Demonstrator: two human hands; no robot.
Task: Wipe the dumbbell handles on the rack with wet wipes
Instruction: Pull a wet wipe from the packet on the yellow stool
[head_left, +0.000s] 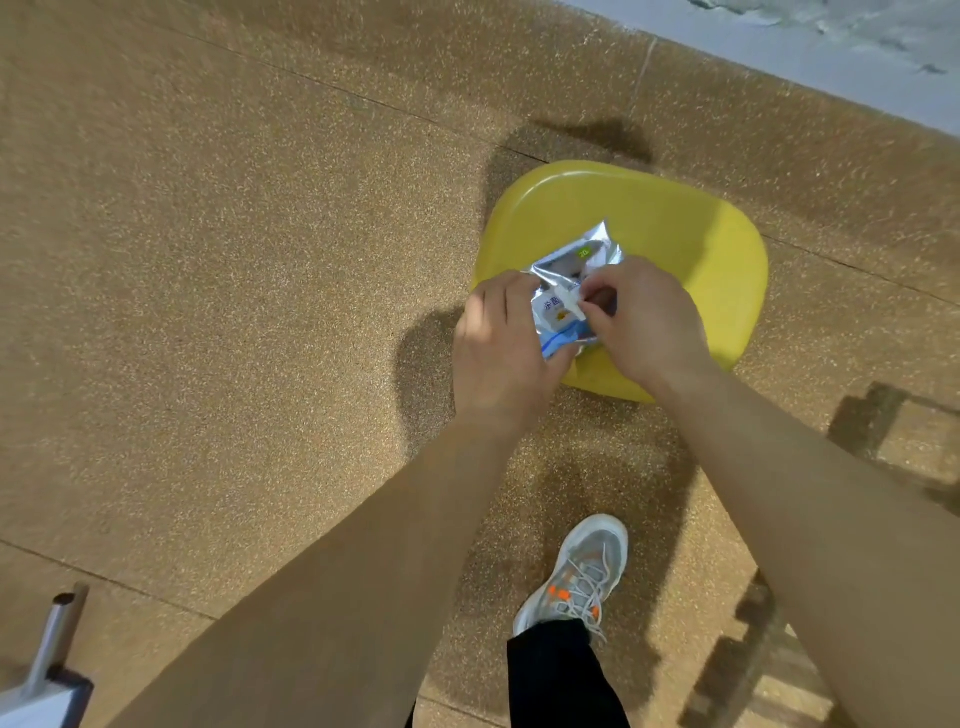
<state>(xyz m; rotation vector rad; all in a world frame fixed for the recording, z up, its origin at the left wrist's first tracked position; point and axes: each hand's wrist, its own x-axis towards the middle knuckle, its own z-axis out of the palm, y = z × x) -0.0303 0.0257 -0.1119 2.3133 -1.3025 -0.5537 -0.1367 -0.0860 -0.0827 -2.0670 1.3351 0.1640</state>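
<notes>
Flooring (208, 260), speckled tan, surrounds a yellow stool (675, 234) under the wipes pack (569, 267).

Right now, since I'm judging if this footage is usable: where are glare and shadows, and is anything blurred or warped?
Head view: glare whitens the foil top of the wet wipes pack; head view: shadows darken the floor beside the yellow stool; head view: the wide angle stretches the left forearm and right forearm toward the bottom edge, and everything looks slightly soft.
</notes>
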